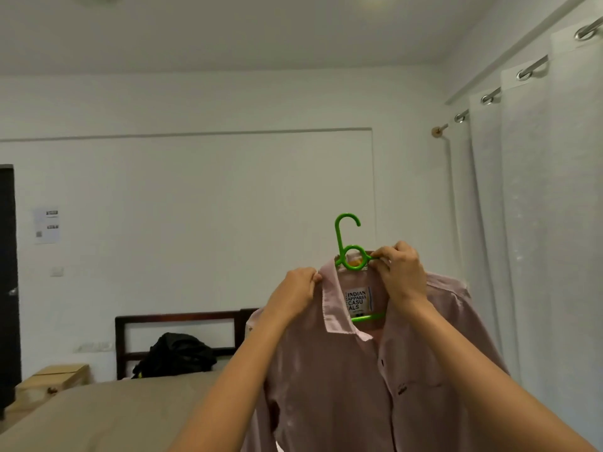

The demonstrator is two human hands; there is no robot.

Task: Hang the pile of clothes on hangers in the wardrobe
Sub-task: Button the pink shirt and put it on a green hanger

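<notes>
Pink shirt [359, 386] is hanging nearest, held up in the air on a green hanger [348, 256], front facing the camera, collar open. Left hand [298, 290] is pinching the collar's left edge, fingers curled tight on the cloth. Right hand [403, 275] is gripping the hanger's right arm just beside its ring, fingers closed round it. Neck label [357, 301] is showing "INDIAN APPAREL CASUALS". Behind, a black bag [176, 353] is sitting at the head end of a bed [98, 415]. Paper sheet [47, 225] on the wall: print too small to read.
</notes>
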